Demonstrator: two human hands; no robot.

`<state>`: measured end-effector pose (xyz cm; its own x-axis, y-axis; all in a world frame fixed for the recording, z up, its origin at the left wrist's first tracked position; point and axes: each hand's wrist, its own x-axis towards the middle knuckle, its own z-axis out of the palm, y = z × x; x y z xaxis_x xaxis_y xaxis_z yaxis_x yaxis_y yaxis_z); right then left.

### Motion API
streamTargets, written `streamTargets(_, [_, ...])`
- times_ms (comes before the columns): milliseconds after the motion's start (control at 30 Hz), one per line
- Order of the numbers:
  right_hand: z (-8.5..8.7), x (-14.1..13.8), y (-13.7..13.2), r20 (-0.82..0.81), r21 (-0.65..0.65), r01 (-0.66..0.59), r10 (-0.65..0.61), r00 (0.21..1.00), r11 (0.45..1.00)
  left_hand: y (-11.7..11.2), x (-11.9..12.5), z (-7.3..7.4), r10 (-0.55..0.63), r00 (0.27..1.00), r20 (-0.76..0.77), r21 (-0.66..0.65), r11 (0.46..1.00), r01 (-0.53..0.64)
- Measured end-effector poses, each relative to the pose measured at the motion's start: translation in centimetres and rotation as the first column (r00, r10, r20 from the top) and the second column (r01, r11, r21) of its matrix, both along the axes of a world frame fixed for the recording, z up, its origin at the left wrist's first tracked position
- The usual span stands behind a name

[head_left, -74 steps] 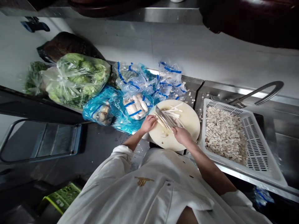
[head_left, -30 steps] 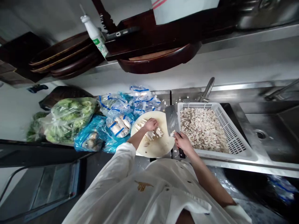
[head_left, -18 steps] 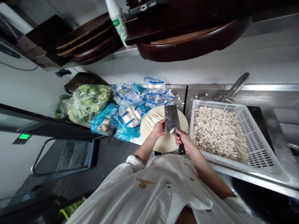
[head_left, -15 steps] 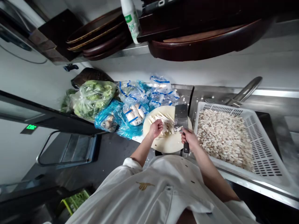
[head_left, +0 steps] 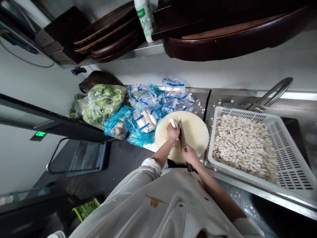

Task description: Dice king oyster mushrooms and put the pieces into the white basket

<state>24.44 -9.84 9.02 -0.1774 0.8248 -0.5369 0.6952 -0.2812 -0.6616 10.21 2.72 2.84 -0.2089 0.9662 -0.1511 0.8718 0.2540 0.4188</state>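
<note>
Head view: white strips on round board, L hand (nearer) curled over, gripping them; R hand clenched on knife, blade immed. R of strips, long axis fwd; strips' axis part-hidden.

The left hand holds pale strips on the cutting board. The right hand grips the cleaver by its handle; the blade stands on edge just right of the left hand. Right of the right hand: perforated basket with chopped pieces. Left of the left hand: blue-striped pack; farther left, bagged greens.
</note>
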Motion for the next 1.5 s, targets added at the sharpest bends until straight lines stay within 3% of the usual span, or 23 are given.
streamTargets(67, [-0.5,2.2,-0.4,-0.067,-0.05,0.141,-0.144,0.987,0.989,0.4,0.2,0.2,-0.143,0.99,-0.019,-0.013,0.99,0.143])
streamTargets(133, [-0.7,4.9,-0.3,-0.002,-0.034,0.227,-0.227,0.974,0.973,1.0,-0.3,0.8,-0.346,0.938,-0.013,-0.039,0.938,0.345])
streamTargets(233, [0.0,8.6,0.6,0.198,0.064,0.198,-0.207,0.958,0.978,2.6,-2.1,2.2,-0.685,0.728,0.036,-0.102,0.722,0.684])
streamTargets(300, [0.8,9.9,2.0,0.32,0.131,0.129,-0.165,0.933,0.983,3.7,-3.6,3.1,-0.795,0.606,0.045,-0.157,0.593,0.79])
streamTargets(367, [1.5,10.2,3.8,0.412,0.173,0.069,-0.135,0.901,0.983,4.1,-4.6,3.7,-0.815,0.579,0.005,-0.22,0.564,0.796])
streamTargets(467, [1.9,9.4,5.8,0.493,0.186,-0.001,-0.092,0.865,0.983,3.2,-4.6,3.8,-0.75,0.656,-0.085,-0.256,0.653,0.713])
streamTargets(567, [1.6,8.7,6.0,0.504,0.16,-0.097,0.004,0.863,0.982,1.7,-4.0,3.2,-0.656,0.736,-0.168,-0.176,0.754,0.633])
streamTargets(667, [1.4,9.4,5.5,0.509,0.152,-0.156,0.058,0.859,0.976,1.5,-4.2,2.7,-0.595,0.786,-0.168,-0.095,0.803,0.588])
streamTargets(767, [1.6,10.5,6.0,0.544,0.185,-0.125,0.004,0.839,0.975,2.3,-4.7,2.6,-0.532,0.832,-0.157,-0.08,0.846,0.527])
streamTargets(867, [1.9,10.7,7.4,0.548,0.191,-0.079,-0.04,0.836,0.978,3.7,-3.6,2.8,-0.499,0.848,-0.177,-0.079,0.866,0.493])
streamTargets(1000, [2.4,9.7,8.7,0.501,0.158,-0.011,-0.071,0.863,0.987,6.9,0.5,3.0,-0.508,0.852,-0.127,0.015,0.858,0.514])
streamTargets(1100, [2.6,9.4,8.7,0.456,0.14,0.041,-0.101,0.884,0.989,9.1,3.5,2.9,-0.511,0.855,-0.087,0.025,0.857,0.514])
streamTargets(1233, [2.8,10.2,8.0,0.42,0.135,0.094,-0.143,0.896,0.986,10.2,5.8,2.5,-0.499,0.865,-0.061,0.061,0.863,0.502])
streamTargets(1367, [2.9,11.5,7.1,0.337,0.114,0.155,-0.185,0.923,0.981,11.5,5.8,3.2,-0.449,0.893,0.02,0.075,0.891,0.447])
streamTargets(1433, [2.8,12.0,6.7,0.297,0.102,0.161,-0.184,0.937,0.982,13.1,4.8,4.2,-0.4,0.891,0.217,0.116,0.916,0.383])
streamTargets(1500, [2.7,12.2,6.5,0.294,0.113,0.141,-0.169,0.941,0.984,15.0,3.1,5.6,-0.368,0.809,0.458,0.182,0.93,0.32])
